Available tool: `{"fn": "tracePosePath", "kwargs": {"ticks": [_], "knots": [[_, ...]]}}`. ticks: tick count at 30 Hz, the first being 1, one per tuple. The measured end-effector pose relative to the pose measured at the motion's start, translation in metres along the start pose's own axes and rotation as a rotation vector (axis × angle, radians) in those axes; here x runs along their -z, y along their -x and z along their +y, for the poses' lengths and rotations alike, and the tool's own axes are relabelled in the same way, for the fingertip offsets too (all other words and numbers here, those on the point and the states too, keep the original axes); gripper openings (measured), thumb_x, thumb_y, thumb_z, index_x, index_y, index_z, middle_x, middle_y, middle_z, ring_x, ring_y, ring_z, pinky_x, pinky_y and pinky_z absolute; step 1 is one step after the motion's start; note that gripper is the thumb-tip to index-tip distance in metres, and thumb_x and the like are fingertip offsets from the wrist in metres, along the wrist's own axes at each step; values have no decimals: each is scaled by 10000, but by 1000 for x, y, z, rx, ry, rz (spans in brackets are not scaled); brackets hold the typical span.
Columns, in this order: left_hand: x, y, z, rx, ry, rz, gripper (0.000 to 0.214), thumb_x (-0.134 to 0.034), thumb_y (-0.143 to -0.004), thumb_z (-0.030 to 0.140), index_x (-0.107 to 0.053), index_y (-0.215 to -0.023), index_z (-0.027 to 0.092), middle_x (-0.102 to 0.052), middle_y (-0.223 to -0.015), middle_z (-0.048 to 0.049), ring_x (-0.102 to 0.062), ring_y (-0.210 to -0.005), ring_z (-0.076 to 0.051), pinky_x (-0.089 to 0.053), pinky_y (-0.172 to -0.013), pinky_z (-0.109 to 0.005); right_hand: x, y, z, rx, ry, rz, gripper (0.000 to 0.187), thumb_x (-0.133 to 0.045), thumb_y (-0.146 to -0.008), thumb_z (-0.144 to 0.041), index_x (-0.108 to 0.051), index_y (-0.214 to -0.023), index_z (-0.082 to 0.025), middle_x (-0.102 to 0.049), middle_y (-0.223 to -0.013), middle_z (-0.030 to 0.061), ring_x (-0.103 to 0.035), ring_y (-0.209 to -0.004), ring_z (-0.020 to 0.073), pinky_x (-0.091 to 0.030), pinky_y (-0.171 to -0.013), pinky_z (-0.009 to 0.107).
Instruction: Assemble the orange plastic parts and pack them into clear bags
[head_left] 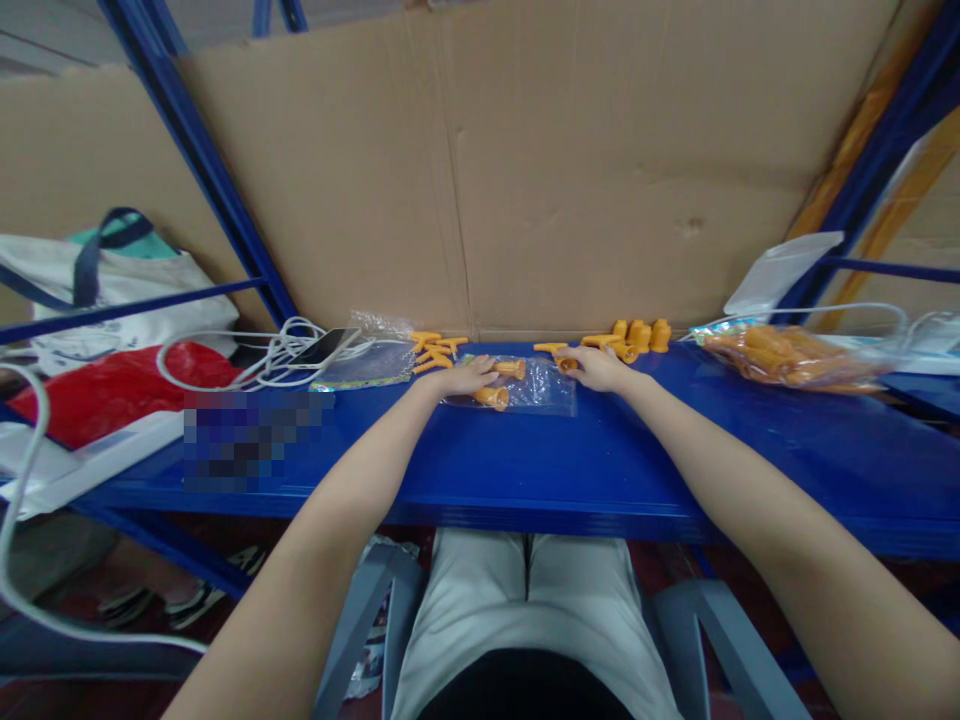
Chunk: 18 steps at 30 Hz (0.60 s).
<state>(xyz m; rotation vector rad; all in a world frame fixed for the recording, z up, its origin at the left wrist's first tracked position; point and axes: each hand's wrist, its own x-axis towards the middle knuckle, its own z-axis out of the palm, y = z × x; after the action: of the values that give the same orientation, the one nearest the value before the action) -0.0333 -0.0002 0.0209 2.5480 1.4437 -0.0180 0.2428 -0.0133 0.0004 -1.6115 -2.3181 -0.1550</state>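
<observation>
My left hand (469,375) lies with fingers stretched over the left end of a clear plastic bag (551,393). Beside its fingertips are an orange plastic piece (510,369) and a hollow orange plastic cup (493,398); whether they are inside the bag I cannot tell. At the bag's right edge, my right hand (600,368) has its fingers closed on another hollow orange plastic piece (568,364). Just behind that hand are an orange T-shaped piece (550,347) and an orange cup lying on its side (625,351).
Several orange T-shaped pieces (433,350) lie left of the bag, near a phone (328,345) and white cables (289,372). Orange cups (660,336) stand against the cardboard (540,200). A filled bag of orange parts (780,355) rests on the right of the blue table (525,470).
</observation>
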Motion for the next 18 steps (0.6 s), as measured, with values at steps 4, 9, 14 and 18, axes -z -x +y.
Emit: {"fn": "tracePosePath", "kwargs": {"ticks": [4,9,14,18], "knots": [[-1,-2,-3,-15,-23,5,668,-220,-943,491,-233,-1527,167,-170,-1601,-84,-131,-1489,-190,-133,-1187,-351,2,1,0,-36,-26,7,332,-468,-870,-199,-681,-1108,-292,-693,-1203,48,-610,-1125,316,-389,-952,564],[1,0,-2,-12,-19,1,678,-218,-944,486,-228,-1528,142,-146,-1603,-95,-113,-1491,-198,-116,-1191,-352,10,-1,10,-168,-231,250,264,-518,-840,-190,-694,-1033,-223,-736,-995,82,-669,-969,278,-487,-848,434],[1,3,3,20,32,16,675,-262,-942,460,-248,-1522,117,-148,-1600,-96,-113,-1489,-207,-119,-1192,-339,25,-12,26,-355,-851,575,98,-584,-784,-186,-626,-872,-181,-668,-749,28,-626,-646,153,-518,-597,284],[0,7,6,27,51,86,640,-304,-933,446,-328,-1495,140,-242,-1580,-82,-198,-1475,-213,-161,-1188,-343,46,-14,27,-364,-1083,732,52,-624,-766,-214,-597,-796,-182,-547,-582,-39,-537,-515,102,-489,-541,247]]}}
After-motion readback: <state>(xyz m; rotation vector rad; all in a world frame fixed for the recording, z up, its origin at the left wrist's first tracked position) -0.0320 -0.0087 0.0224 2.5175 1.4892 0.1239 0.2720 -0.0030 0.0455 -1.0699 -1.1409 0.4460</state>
